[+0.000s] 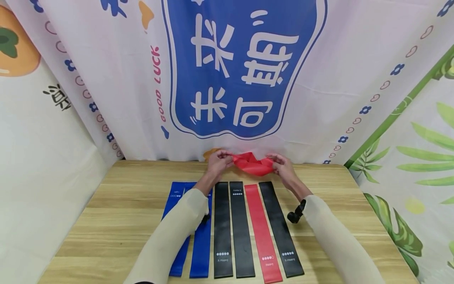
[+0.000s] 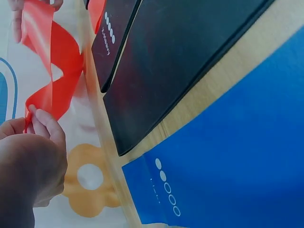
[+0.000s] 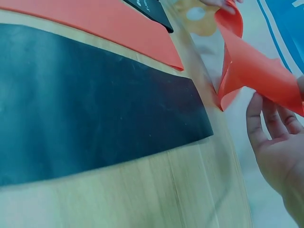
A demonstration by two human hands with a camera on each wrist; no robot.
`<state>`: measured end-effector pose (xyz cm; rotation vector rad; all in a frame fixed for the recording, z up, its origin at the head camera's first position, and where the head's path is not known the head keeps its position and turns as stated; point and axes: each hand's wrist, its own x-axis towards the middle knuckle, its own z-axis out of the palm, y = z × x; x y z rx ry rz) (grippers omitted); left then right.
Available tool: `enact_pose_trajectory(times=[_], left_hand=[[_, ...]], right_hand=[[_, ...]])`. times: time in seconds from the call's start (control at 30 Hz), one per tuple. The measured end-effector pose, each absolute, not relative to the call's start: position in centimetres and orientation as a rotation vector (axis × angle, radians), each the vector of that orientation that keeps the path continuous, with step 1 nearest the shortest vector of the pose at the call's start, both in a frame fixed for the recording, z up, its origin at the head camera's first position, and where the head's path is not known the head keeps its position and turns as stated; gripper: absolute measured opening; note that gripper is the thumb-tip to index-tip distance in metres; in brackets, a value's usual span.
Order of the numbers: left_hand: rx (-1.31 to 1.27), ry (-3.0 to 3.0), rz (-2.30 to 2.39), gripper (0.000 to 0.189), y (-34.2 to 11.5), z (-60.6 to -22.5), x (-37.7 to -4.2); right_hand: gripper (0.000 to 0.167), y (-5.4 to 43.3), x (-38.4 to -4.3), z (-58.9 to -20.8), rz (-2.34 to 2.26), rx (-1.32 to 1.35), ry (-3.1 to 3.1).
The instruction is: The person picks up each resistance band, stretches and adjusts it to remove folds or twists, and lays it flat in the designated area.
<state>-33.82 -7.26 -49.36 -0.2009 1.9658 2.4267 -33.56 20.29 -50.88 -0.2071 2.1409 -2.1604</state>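
Note:
A loose red resistance band (image 1: 253, 169) is stretched between both hands at the back edge of the table, its loop sagging and twisted in the middle. My left hand (image 1: 218, 162) pinches its left end between thumb and fingers, as the left wrist view shows with the band (image 2: 66, 52) running up from the hand (image 2: 40, 152). On the other end, the right hand (image 1: 283, 169) grips the band (image 3: 256, 69); the thumb is partly cut off in the right wrist view, where the fingers (image 3: 256, 123) lie against the red rubber.
Flat bands lie in a row on the wooden table (image 1: 117, 221): two blue ones (image 1: 201, 252), three black ones (image 1: 222, 221) and a red one (image 1: 263, 232) between two of the black. The left forearm (image 1: 173, 232) crosses above the blue bands. A printed curtain (image 1: 134, 130) hangs behind the table.

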Motion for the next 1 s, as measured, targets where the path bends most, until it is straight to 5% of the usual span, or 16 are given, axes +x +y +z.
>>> enact_pose_trajectory(times=[0.67, 1.0], left_hand=[[-0.126, 1.931, 2.382, 0.021, -8.6, -47.1, -33.1], [-0.143, 1.959, 2.344, 0.026, -10.1, -46.7, -32.8]], right_hand=[[0.025, 21.3, -33.4, -51.3, -2.159, -0.173, 2.129], [0.049, 22.2, -33.3, -51.2, -2.173, -0.239, 2.07]])
